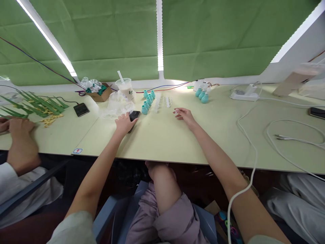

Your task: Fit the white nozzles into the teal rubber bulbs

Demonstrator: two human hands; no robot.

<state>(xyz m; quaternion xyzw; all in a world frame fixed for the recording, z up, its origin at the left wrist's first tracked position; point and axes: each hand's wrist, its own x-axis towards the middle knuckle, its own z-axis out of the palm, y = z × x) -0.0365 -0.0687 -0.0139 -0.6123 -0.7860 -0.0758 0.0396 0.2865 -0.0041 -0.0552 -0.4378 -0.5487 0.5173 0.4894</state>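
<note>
My left hand [123, 124] is on a dark smartphone [134, 116], its thumb lying across the phone and the fingers bent at the left side. Between the fingertips of my right hand [185, 117] is a small white piece [176, 111], too small to identify. Teal bulb-shaped pieces with narrow necks [144, 109] stand in a group to the right of the phone. Next to them, rows of small translucent white pieces [156, 105] lie between my hands. A few more teal bulb pieces, with white tops [204, 98], stand beyond my right hand.
A drink cup with a straw [125, 88], a crumpled plastic bag [115, 105] and a cardboard box [101, 94] stand back left. Another person's hands [20, 124] are at far left near green stalks [48, 104]. A power strip [245, 96] and white cables [250, 139] lie right.
</note>
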